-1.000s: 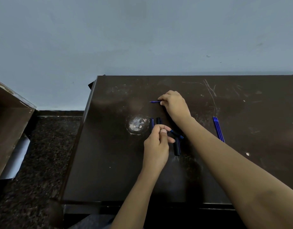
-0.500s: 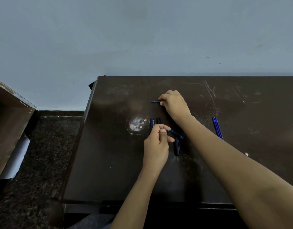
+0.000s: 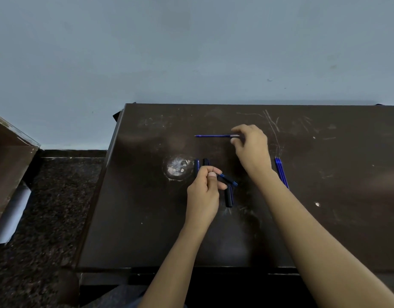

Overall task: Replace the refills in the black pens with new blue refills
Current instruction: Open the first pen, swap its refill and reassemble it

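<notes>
Withdrawn rightward since the earlier frame: right hand (image 3: 252, 150), now loosely spread, thumb and forefinger apart either side of the blue refill's (image 3: 216, 136) right end. Refill flat on desk (image 3: 147, 218), beyond the pens. Left hand (image 3: 203, 190) pinching black pen barrel (image 3: 228, 180). Loose pen parts (image 3: 228, 197) alongside; spare refills (image 3: 280, 171) at right.

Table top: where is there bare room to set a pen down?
Free: the near-left table below the round scuff, and the right side past the spare refills. Crowded: the middle, around the pen parts, left hand and single refill.
</notes>
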